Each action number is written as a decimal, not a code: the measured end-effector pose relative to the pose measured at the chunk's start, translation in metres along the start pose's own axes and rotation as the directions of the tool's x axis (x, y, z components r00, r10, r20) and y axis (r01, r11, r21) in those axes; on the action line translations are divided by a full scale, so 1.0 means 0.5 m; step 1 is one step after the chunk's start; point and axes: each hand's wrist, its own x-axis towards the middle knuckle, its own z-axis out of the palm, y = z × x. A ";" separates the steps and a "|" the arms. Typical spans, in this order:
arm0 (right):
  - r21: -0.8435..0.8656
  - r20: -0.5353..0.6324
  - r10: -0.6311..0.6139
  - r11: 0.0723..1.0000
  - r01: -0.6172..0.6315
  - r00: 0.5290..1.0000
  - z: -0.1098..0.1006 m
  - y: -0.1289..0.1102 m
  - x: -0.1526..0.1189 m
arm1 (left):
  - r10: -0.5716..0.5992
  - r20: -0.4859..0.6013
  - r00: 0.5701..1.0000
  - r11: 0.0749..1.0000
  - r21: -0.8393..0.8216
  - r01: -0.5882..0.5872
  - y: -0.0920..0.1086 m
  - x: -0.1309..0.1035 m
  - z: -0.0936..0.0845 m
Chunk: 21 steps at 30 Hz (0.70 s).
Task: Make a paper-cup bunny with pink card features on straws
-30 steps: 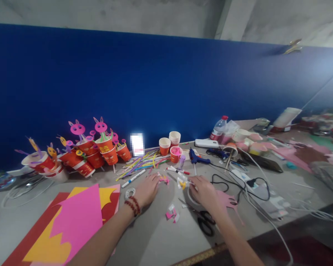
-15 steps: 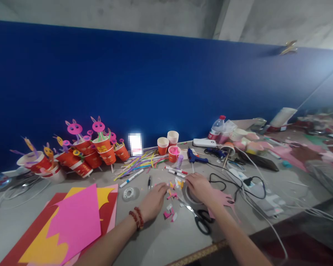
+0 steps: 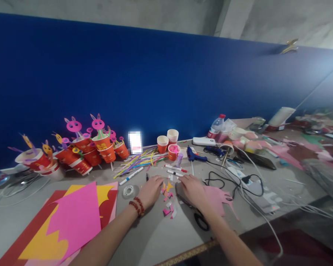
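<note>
My left hand (image 3: 152,191) rests on the grey table with its fingers curled down, just left of the small paper scraps (image 3: 168,197). Whether anything is under its fingers is hidden. On the right of the scraps lies my right hand (image 3: 192,189), palm down, fingers bent toward the table; its fingertips are too small to read. Black-handled scissors (image 3: 202,220) lie partly under the right wrist, and a pink paper piece (image 3: 215,197) is beside it. Beyond the hands are a red marker (image 3: 176,169) and a white tape roll (image 3: 128,190).
Pink sheets (image 3: 77,214) over yellow and red ones lie at left. Red cups with paper figures (image 3: 107,153) stand behind them. Coloured sticks (image 3: 141,162), a blue glue gun (image 3: 195,157), a bottle (image 3: 217,126) and a power strip (image 3: 245,186) with cables lie farther back and right.
Both hands have shifted slightly left, and the scraps between them are gathered into a narrower strip. The right hand and wrist now cover more of the scissors.
</note>
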 end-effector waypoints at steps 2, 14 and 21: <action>0.024 0.023 -0.017 1.000 0.016 1.000 0.002 0.003 0.001 | 0.032 0.021 0.999 0.999 0.003 -0.032 0.012 0.009 -0.002; 0.148 0.102 -0.228 0.966 0.212 0.968 0.023 -0.020 0.034 | -0.006 0.037 0.999 0.999 -0.046 0.007 0.031 -0.058 -0.018; 0.208 0.098 -0.253 0.951 0.228 0.963 0.016 -0.019 0.038 | -0.014 0.015 1.000 0.989 -0.144 0.016 0.030 -0.057 -0.025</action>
